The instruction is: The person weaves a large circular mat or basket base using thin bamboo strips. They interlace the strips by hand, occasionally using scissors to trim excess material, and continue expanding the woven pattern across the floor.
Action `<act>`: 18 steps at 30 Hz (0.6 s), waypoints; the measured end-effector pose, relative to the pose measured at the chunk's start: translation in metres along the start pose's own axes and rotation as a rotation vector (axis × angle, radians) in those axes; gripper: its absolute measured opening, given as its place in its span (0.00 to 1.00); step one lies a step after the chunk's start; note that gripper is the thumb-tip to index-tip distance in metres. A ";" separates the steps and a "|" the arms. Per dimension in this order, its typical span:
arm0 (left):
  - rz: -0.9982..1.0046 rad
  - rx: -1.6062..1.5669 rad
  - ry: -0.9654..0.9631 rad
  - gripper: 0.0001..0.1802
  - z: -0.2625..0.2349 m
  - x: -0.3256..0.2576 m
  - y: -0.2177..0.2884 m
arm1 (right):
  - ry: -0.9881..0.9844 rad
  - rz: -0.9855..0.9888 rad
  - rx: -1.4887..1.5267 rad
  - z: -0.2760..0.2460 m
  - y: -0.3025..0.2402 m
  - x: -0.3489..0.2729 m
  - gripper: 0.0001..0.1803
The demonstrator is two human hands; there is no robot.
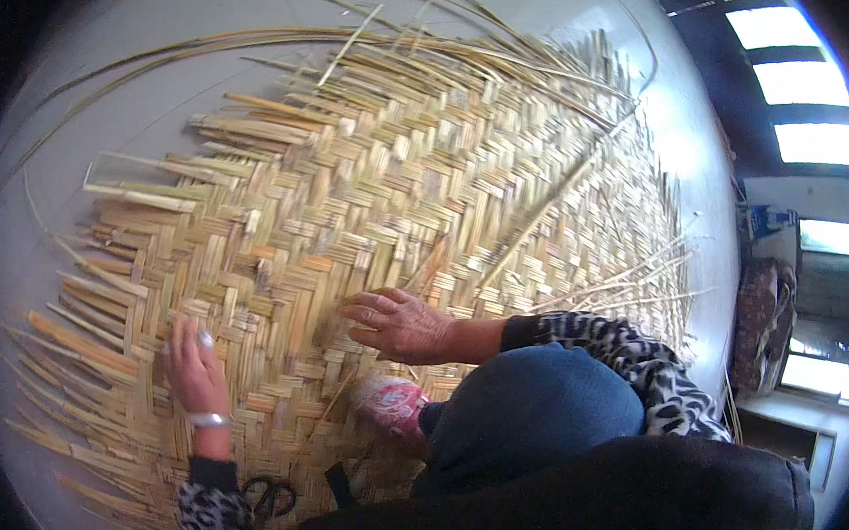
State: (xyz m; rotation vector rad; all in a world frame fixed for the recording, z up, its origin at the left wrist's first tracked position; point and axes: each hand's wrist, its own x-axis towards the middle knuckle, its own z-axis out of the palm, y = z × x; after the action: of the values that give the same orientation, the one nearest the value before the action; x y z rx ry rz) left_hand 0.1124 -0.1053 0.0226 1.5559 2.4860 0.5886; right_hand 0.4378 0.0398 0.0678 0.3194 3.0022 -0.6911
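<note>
A large mat [332, 212] of pale straw-coloured split strips, woven in a zigzag pattern, lies on the floor under both hands. My left hand [196, 370], with a silvery bracelet at its wrist, rests on the left part of the weave. Its fingers are stretched forward, slightly blurred, and hold nothing that I can see. My right hand [404, 327] lies palm down near the middle, fingers pointing left and a little bent, with nothing visible in them. Loose strip ends [75, 339] stick out along the mat's left edge, beyond my left hand.
Dark-handled scissors [268, 496] and a flat black object [340, 486] lie near my left forearm. My pink patterned shoe [392, 405] is on the mat. Long loose strips [232, 40] arch across the far side. A patterned seat [764, 330] stands at the right.
</note>
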 end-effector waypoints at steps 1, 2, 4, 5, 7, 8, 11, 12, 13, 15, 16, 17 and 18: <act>0.076 -0.032 -0.042 0.19 0.000 -0.022 0.017 | 0.070 -0.035 -0.032 0.002 0.003 -0.005 0.21; 0.154 -0.061 -0.075 0.20 0.001 -0.044 0.035 | 0.100 -0.067 -0.062 0.004 0.007 -0.007 0.18; 0.391 -0.002 -0.200 0.21 0.006 -0.073 0.058 | 0.119 -0.074 -0.087 0.009 0.008 -0.003 0.13; 0.399 -0.055 -0.259 0.21 0.009 -0.087 0.073 | 0.122 -0.056 -0.074 0.010 0.009 -0.001 0.10; 0.472 -0.051 -0.336 0.22 0.012 -0.105 0.091 | 0.172 -0.005 -0.039 0.012 0.011 -0.002 0.09; 0.534 -0.005 -0.349 0.24 0.013 -0.110 0.096 | 0.169 0.065 -0.051 0.011 0.013 -0.008 0.09; 0.622 0.079 -0.301 0.21 0.013 -0.112 0.102 | 0.266 0.167 -0.114 -0.002 0.045 -0.025 0.11; 0.658 0.092 -0.265 0.19 0.013 -0.110 0.101 | 0.279 0.209 -0.213 -0.008 0.063 -0.032 0.13; 0.654 0.097 -0.318 0.20 0.011 -0.108 0.100 | 0.225 0.264 -0.301 -0.017 0.086 -0.038 0.14; 0.635 0.115 -0.398 0.19 0.009 -0.103 0.098 | 0.327 0.418 -0.390 -0.036 0.132 -0.041 0.13; 0.623 0.121 -0.435 0.19 0.008 -0.101 0.097 | 0.228 0.608 -0.328 -0.047 0.157 -0.036 0.15; 0.595 0.139 -0.453 0.18 0.007 -0.100 0.098 | 0.402 0.588 -0.321 -0.059 0.179 -0.036 0.16; 0.570 0.135 -0.484 0.17 0.006 -0.098 0.098 | 0.410 0.661 -0.301 -0.070 0.201 -0.029 0.15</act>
State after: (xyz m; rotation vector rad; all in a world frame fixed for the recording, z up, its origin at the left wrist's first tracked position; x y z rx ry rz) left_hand 0.2399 -0.1532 0.0487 2.1611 1.7565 0.0738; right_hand 0.5086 0.2414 0.0477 1.4853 2.9605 -0.1145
